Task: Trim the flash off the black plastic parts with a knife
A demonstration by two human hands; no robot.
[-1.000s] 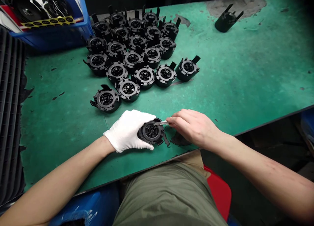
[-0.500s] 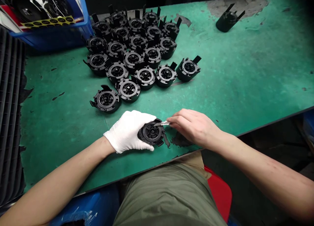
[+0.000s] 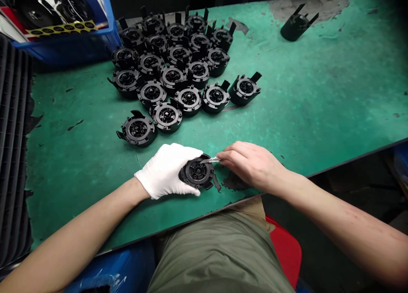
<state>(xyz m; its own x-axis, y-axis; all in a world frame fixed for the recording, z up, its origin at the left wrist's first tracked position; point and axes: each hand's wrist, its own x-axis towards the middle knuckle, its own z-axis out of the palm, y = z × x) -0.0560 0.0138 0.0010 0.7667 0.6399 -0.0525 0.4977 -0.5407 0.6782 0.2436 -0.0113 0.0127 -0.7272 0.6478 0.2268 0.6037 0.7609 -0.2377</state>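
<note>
My left hand, in a white glove, is wrapped round the left side of a round black plastic part near the table's front edge. The part's ribbed, ringed face is turned up. From the right, my bare right hand pinches a thin metal tool, whose tip rests on the upper area of the part's face. Whether the tool is a blade or tweezers I cannot tell. Beyond my hands stand several similar black parts in close rows, many with upright tabs.
A blue bin with black discs and a yellow strip stands at the back left of the green table. One black part stands alone at the back right. Black ribbed trays line the left edge. A red stool shows below.
</note>
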